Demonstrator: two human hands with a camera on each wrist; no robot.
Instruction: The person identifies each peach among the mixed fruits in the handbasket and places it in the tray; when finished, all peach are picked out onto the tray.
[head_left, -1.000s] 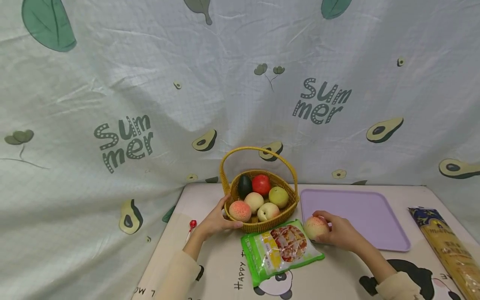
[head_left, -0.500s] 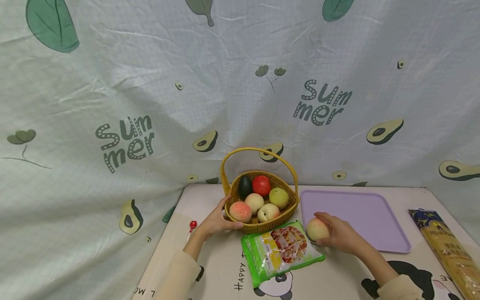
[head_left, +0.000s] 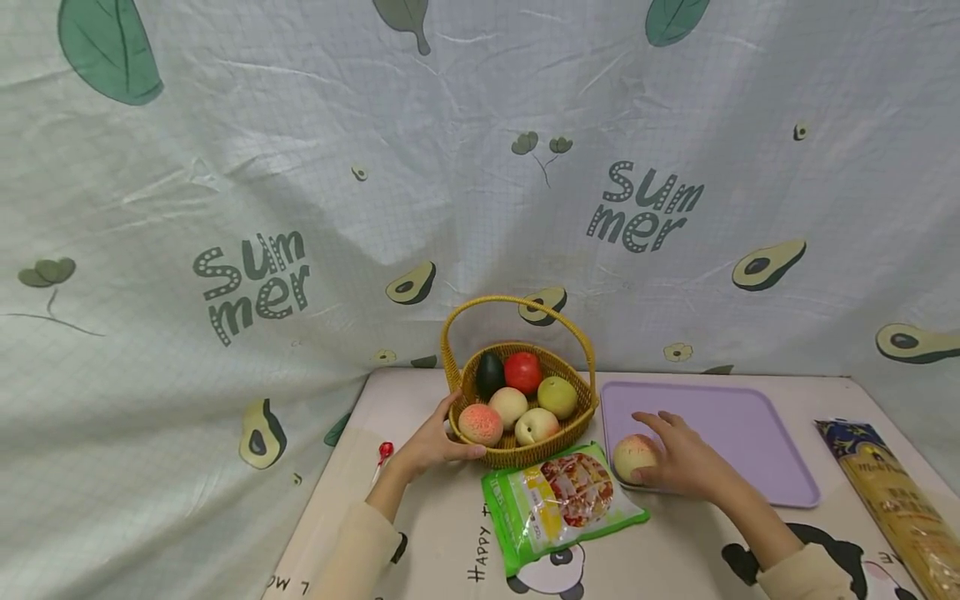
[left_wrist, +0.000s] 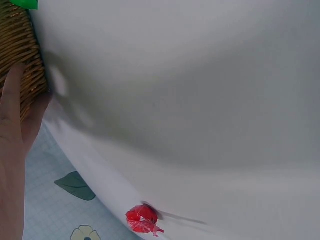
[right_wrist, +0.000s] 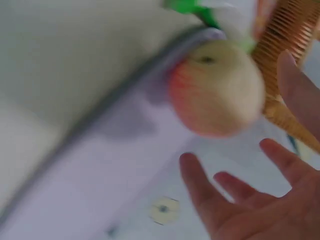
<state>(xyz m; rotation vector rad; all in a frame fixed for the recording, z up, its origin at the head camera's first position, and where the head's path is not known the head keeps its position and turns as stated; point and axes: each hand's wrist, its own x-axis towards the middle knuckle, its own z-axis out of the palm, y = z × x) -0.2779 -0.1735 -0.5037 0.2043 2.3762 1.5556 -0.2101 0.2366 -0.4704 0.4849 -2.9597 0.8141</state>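
A yellow wicker basket (head_left: 517, 456) with an arched handle stands at the back of the table, holding several fruits. My left hand (head_left: 431, 442) holds its left end, thumb along the front and fingers up the side; in the left wrist view, fingers (left_wrist: 11, 95) lie against the weave. A peach (head_left: 634, 458) rests on the near left corner of the lilac tray (head_left: 712, 442). Beside it is my right hand (head_left: 686, 458), fingers spread. In the right wrist view a gap shows between the peach (right_wrist: 220, 90) and the fingertips (right_wrist: 188, 161).
A green-edged food packet (head_left: 558, 500) lies in front of the basket, close to the tray's left corner. At far right lies a long golden pasta packet (head_left: 892, 492). A red lollipop (head_left: 386, 451) is left of my left hand. A printed curtain (head_left: 480, 167) hangs behind the table.
My right hand has lowered the peach slightly rightward onto the tray corner and let go, its fingers lifting and spreading. My left hand and the basket have stayed still.
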